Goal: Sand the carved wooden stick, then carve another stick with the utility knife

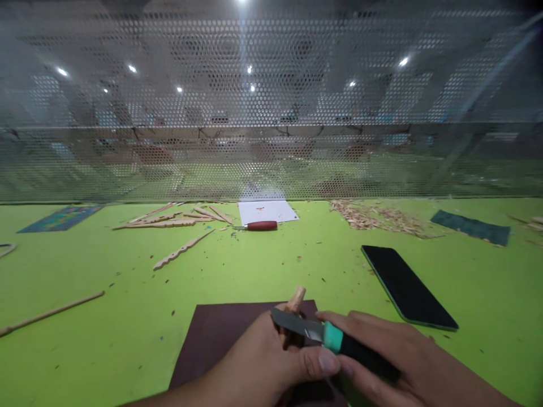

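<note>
The landmark here is the dark brown mat (229, 323) on the green bench (106, 356). Over its right part, the left hand (261, 350) is curled around a short wooden piece (298, 297), whose rounded end pokes up out of the grip toward the mat's far edge; its lower part is hidden by the fingers and the blade. The right hand (399, 347), at the mat's right side, is wrapped around the black handle of a knife (305, 328) with a teal collar. The blade points left across the wooden piece, its tip by the base of the left hand's thumb; whether the edge touches the wood cannot be told. That thumb reaches to the collar.

Beyond the mat lie a red-handled tool (262, 225) and a white sheet (271, 210). Beyond it and leftward is a carved stick (182, 250); to its right, a phone (409, 288); farther off to the right, wood shavings (382, 219).
</note>
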A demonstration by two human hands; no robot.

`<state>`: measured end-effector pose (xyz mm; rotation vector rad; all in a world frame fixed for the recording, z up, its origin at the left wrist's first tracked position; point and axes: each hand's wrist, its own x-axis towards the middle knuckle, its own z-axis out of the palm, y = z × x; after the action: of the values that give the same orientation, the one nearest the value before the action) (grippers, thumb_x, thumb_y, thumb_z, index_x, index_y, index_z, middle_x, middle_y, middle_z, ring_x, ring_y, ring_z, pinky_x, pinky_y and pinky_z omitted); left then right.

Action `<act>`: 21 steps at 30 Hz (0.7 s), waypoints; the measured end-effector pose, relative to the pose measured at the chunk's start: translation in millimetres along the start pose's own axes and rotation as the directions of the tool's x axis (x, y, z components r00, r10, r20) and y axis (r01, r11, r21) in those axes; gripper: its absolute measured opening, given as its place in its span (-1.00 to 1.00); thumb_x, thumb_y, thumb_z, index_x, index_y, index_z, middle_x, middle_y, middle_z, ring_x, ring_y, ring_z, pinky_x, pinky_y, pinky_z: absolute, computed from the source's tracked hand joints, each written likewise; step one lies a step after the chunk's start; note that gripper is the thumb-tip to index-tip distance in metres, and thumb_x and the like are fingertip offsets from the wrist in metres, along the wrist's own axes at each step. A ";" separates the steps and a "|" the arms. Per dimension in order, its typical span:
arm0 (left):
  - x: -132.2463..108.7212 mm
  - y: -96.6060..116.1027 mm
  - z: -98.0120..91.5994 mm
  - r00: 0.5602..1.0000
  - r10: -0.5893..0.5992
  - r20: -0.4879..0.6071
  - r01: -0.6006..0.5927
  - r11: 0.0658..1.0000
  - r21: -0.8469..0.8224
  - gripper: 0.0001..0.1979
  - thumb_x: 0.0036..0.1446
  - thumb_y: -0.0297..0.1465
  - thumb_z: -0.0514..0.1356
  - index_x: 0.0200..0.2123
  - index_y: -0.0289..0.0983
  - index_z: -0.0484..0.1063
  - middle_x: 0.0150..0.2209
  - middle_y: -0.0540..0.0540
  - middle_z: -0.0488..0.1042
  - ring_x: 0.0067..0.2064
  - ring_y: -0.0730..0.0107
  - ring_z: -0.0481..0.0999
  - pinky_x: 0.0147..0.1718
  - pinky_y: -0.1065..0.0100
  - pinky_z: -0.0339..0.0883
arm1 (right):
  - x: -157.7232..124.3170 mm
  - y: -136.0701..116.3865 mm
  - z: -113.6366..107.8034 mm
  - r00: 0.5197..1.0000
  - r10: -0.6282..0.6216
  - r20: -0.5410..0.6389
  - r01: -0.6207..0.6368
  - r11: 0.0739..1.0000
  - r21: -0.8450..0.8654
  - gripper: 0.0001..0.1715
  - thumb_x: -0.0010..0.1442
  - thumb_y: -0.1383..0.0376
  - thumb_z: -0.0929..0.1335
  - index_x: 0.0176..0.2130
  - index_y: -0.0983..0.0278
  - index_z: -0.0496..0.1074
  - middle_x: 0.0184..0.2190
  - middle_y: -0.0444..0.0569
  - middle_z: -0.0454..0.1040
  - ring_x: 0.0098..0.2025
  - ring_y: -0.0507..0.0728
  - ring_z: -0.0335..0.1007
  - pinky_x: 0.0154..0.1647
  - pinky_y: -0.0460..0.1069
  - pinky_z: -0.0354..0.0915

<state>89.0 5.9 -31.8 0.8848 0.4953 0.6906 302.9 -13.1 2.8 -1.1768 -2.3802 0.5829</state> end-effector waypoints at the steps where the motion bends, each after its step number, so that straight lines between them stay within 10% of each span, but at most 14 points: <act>1: -0.6 0.1 -0.3 1.000 -0.003 -0.021 0.003 1.000 0.024 -0.54 0.06 -0.24 0.51 -0.02 -0.25 0.52 -0.10 -0.06 0.59 0.07 0.26 0.55 0.19 0.21 0.25 | -0.3 0.4 0.6 1.000 0.001 0.002 -0.001 1.000 -0.002 -0.59 0.38 0.23 0.31 0.16 0.10 0.54 -0.20 0.00 0.68 -0.22 0.17 0.66 -0.11 0.03 0.57; 8: -3.4 3.9 4.4 0.992 0.001 -0.129 0.020 0.987 0.162 -0.25 0.12 -0.17 0.46 0.31 -0.25 0.33 0.33 -0.20 0.39 0.42 0.11 0.23 0.43 0.05 -0.09 | -4.2 3.2 0.5 1.000 -0.002 0.007 0.002 1.000 -0.010 -0.51 0.41 0.21 0.30 0.27 0.14 0.46 -0.21 0.02 0.68 -0.23 0.17 0.66 -0.10 0.04 0.57; 21: 0.9 -0.8 4.4 0.986 -0.001 -0.164 0.034 0.979 0.199 -0.12 0.08 -0.11 0.46 0.38 -0.24 0.25 0.44 -0.23 0.22 0.48 -0.07 0.09 0.45 -0.09 -0.25 | -8.9 3.5 8.1 0.998 0.001 -0.065 -0.007 0.997 -0.080 -0.48 0.41 0.21 0.30 0.31 0.14 0.42 -0.23 0.03 0.68 -0.26 0.18 0.67 -0.20 0.01 0.58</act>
<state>92.7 3.9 -30.1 1.0168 0.7287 0.7088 305.7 -19.9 -7.4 -1.2159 -2.3664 0.4471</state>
